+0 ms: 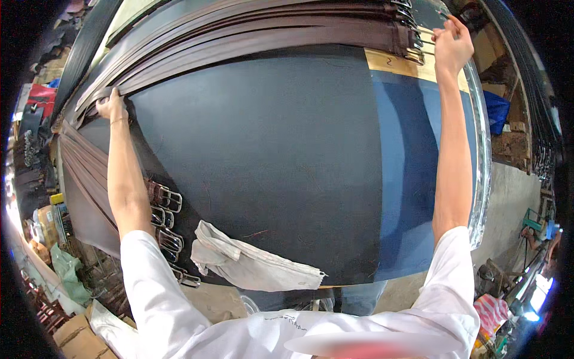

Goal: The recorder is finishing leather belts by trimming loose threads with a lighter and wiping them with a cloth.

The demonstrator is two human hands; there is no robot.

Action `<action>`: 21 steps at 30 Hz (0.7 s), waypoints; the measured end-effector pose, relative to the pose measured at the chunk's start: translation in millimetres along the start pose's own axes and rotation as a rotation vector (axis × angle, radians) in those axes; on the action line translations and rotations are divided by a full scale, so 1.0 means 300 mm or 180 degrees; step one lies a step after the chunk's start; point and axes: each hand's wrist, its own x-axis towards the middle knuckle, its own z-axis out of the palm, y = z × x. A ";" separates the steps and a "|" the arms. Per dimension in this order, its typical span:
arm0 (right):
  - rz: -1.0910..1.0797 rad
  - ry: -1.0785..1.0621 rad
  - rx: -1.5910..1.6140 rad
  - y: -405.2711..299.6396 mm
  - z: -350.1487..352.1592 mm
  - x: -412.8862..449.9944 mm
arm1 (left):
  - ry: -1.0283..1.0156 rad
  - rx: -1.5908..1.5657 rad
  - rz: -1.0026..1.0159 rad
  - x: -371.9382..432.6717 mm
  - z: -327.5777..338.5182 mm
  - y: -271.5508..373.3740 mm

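Long brown leather belts [233, 49] lie side by side across the far part of the table. My left hand [112, 107] grips the strap end of a belt at the far left, thumb on top. At the far right, my right hand [452, 47] has its fingers closed at the metal belt buckles [415, 45]; thin metal parts run into its grasp, and the fingers partly hide them. A second bundle of brown belts [87, 157] hangs over the left side, partly behind my left forearm. Its silver buckles [170, 240] rest on the table near my left elbow.
A crumpled white cloth [255, 260] lies at the near edge of the black table mat [269, 157]. Right of the mat is a blue surface [408, 224], with a bare wooden strip [390, 63] beyond it. Cardboard [83, 336] and clutter stand on the floor at left.
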 end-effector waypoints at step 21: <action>-0.0094 -0.0149 0.0179 -0.115 0.038 -0.105 | -0.1120 0.3703 -0.0175 -0.218 0.163 0.091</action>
